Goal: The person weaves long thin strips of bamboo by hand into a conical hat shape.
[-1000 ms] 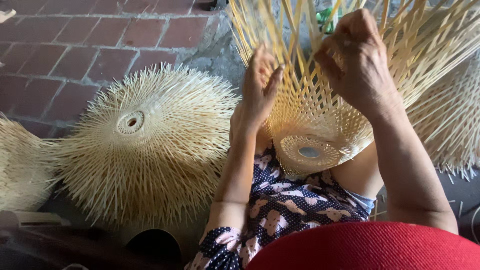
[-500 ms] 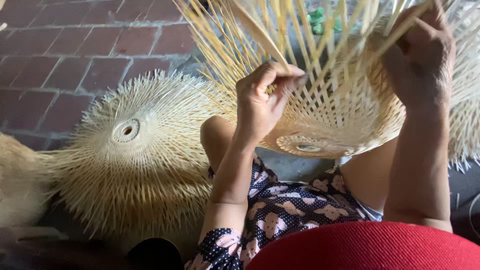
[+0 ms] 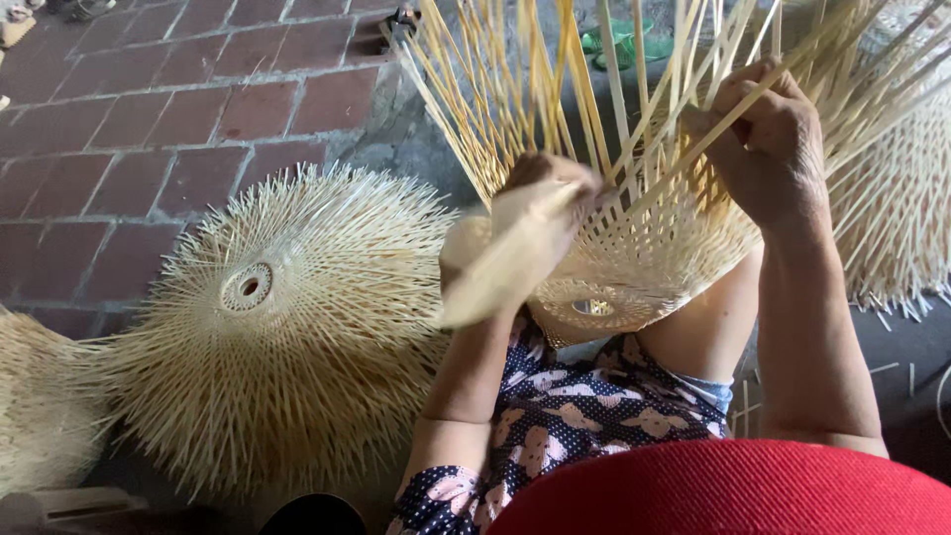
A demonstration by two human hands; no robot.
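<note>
The half-woven pale bamboo-strip basket [image 3: 644, 258] is propped on the lap at centre right. Loose strips are pinched by both hands, left [image 3: 540, 213] and right [image 3: 768, 149]. Probably light, springy, snappable; best gripped near the weave.

- We count four woven bamboo pieces: one half-woven basket [image 3: 634, 267] on the lap, one finished dome [image 3: 282, 327] on the ground beside it, one partly seen at the left edge [image 3: 35, 416], one at the right edge [image 3: 897, 198].
- Two hands: left hand [image 3: 540, 213], blurred; right hand [image 3: 768, 149].
- One red hat brim [image 3: 733, 490].
- Loose bamboo strips [image 3: 515, 89]: too many to count.
</note>
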